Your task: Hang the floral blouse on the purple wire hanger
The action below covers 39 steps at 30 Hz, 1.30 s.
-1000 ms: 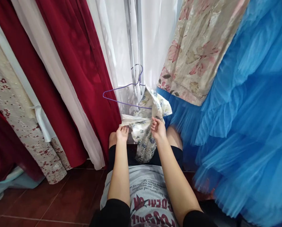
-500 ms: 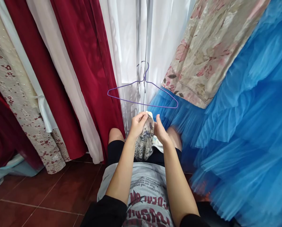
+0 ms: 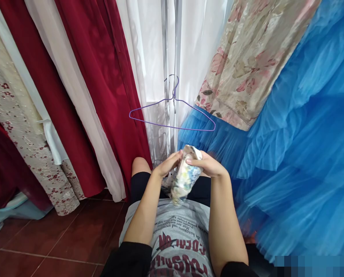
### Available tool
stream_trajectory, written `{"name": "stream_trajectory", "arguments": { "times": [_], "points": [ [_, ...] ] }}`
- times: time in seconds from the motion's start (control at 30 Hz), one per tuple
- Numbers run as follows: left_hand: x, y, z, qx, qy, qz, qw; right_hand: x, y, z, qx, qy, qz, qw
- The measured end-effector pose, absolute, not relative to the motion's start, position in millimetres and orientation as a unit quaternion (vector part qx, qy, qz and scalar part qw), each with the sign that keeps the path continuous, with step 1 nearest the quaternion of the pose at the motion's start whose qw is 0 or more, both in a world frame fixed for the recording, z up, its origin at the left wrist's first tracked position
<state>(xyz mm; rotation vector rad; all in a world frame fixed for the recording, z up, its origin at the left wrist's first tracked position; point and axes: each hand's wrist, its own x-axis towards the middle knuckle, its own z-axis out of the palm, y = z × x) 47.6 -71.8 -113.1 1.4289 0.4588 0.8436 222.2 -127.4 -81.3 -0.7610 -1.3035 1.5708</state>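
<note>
Right hand [image 3: 213, 164], centre of frame: grip clamped on the floral cloth [image 3: 186, 179], thumb across the near face by the top edge, other fingers mostly hidden. Left hand [image 3: 168, 163]: fingertips meet the cloth's left edge near its top; cannot tell whether that grip pinches or only rests against it.

Cloth: off-white, blue and yellow print, bunched into a narrow bundle just below centre frame. Top edge folded, standing a little above the thumb. Lower end slants down-left, blurred, in front of the grey shirt [image 3: 176, 225]; contact there cannot be told. A darker patterned fold shows under the left hand. Forearms frame the bundle, with a wedge of room on each side. Dark shorts [image 3: 143, 188] behind and below the hands; one knee [image 3: 140, 166] at left of centre, its outer side close by the hem of the dark red fabric [image 3: 102, 77].

Above the bundle: purple wire hanger [image 3: 174, 97], apart from both hands, a narrow gap under its lower bar. Left tip overlaps the dark red edge in view, right tip the blue tulle [image 3: 298, 154]. Hook lies by two grey uprights [image 3: 164, 46], before white fabric [image 3: 148, 57].

Upper right: beige rose-print panel [image 3: 243, 69], hem ending above the right wrist. Tulle fills the right side, near the right elbow. Lower left: red-brown tiled floor [image 3: 59, 238], between hanging hems and the left sleeve [image 3: 131, 259].
</note>
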Motion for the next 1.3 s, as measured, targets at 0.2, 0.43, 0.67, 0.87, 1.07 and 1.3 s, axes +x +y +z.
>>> {"name": "stream_trajectory", "arguments": {
  "times": [0.2,0.43,0.67,0.87,1.07,1.3],
  "points": [
    [9.8,-63.7,-129.9,0.821,0.284,0.176,0.463,301.6,-132.7,-59.9,-0.388,-0.547,0.499,0.549],
    [-45.8,-43.6,-82.5,0.841,0.362,0.274,0.295,346.9,-30.3,-8.0,-0.417,-0.492,0.315,0.696],
    [-97.2,-21.1,-22.6,0.830,0.397,0.378,0.103,293.3,28.5,22.9,-0.410,-0.524,0.440,0.604],
    [-147.6,55.4,5.4,0.788,0.441,0.404,0.146,288.4,14.6,29.9,-0.371,-0.550,0.515,0.542],
    [-122.9,108.8,56.0,0.747,0.392,0.532,0.067,283.6,11.4,35.4,-0.368,-0.535,0.516,0.558],
    [-62.7,101.8,78.0,0.743,0.364,0.495,0.267,302.0,13.1,19.8,-0.427,-0.544,0.443,0.570]
  ]
}}
